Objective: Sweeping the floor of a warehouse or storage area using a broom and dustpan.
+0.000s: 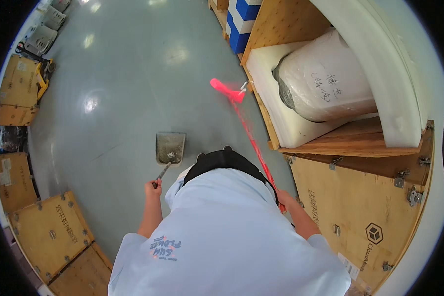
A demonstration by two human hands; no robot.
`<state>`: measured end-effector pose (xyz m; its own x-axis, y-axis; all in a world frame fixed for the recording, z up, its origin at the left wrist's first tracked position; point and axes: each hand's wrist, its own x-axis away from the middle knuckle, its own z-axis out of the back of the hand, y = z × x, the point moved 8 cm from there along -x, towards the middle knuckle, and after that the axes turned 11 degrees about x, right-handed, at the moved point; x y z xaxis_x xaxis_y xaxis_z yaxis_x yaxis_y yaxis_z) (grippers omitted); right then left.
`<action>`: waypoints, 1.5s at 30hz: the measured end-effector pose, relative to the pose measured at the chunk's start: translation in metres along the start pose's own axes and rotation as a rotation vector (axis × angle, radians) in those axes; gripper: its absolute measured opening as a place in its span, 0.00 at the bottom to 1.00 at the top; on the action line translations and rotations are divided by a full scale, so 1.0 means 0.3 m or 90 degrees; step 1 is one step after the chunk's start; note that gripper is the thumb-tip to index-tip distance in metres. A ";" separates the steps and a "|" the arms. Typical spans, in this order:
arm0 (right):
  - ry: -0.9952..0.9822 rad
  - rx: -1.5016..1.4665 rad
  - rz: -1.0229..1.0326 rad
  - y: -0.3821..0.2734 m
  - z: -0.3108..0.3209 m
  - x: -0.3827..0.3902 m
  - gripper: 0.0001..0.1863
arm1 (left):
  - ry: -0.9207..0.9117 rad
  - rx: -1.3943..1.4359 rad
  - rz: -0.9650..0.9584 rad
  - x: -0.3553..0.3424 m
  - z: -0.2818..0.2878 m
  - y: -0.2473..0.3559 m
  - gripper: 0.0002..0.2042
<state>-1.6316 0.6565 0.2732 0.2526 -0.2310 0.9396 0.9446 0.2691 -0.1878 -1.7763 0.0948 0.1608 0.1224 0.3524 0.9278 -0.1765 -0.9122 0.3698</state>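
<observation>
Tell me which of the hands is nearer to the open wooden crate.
Right. The right hand grips the red broom beside the open wooden crate; the left hand holds the dustpan handle, farther away.

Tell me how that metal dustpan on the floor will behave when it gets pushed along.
The dustpan looks like stiff sheet metal, so it probably keeps its shape. It sits flat on the glossy floor, so it likely slides easily. The left hand grips its thin long handle, so it may swing sideways.
</observation>
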 end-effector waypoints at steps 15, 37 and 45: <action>0.228 0.520 0.167 -0.288 -0.026 -0.164 0.14 | -0.080 -0.126 0.036 -0.037 -0.144 -0.073 0.06; 0.031 0.137 0.232 -0.707 -0.005 -0.030 0.12 | -0.145 -0.269 0.079 0.012 -0.274 -0.174 0.04; 0.121 0.180 0.172 -0.548 0.041 0.072 0.16 | -0.144 -0.378 0.097 0.007 -0.385 -0.260 0.04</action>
<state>-1.7840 0.6187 0.3280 0.5415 -0.2777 0.7935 0.7518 0.5823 -0.3093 -1.8752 0.1908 0.1396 0.2437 0.1163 0.9628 -0.7094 -0.6555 0.2588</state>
